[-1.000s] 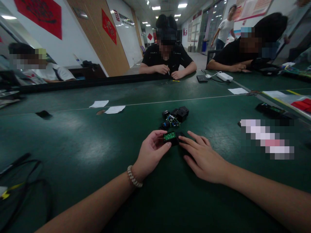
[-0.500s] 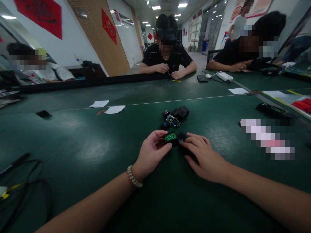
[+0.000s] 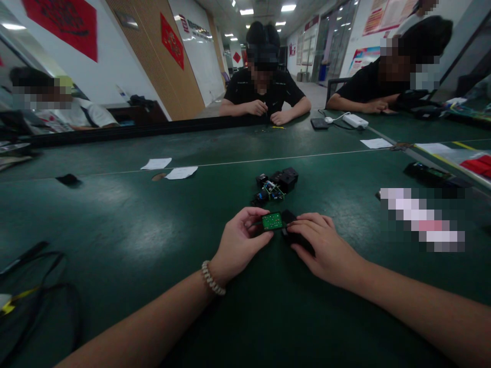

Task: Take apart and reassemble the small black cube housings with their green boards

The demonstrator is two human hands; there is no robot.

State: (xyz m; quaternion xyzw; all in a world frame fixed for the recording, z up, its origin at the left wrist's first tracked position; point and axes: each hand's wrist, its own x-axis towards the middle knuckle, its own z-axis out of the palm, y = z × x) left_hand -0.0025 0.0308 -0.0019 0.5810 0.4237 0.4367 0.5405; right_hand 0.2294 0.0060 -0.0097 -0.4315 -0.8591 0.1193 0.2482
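Green circuit board [image 3: 272,221], dark-rimmed and dotted with pale specks, held over the middle of the green bench [image 3: 172,230], well in from the far edge; the near edge is outside my view. The left hand [image 3: 242,237] pinches its left end between thumb and fingers. The right hand [image 3: 326,250] is curled narrow around a black piece [image 3: 288,216], just beside the board. Closer to the bench's far edge lies a cluster of black blocks and wires [image 3: 275,188].

Watching remotely, I worry most about the board: gripped at one end, it could tip or slip if the right hand pressed against it. If the two parts met askew, the black piece might scrape the speckled face. A careless forward sweep could also snag the loose wires, which sit near the left fingertips.

The right fingers cover most of the black piece, so I cannot tell its shape or whether it touches the board. The board's underside is hidden. To the right, a pixelated patch [image 3: 422,220] masks something; at far left, dark cables [image 3: 28,257] are cut off.
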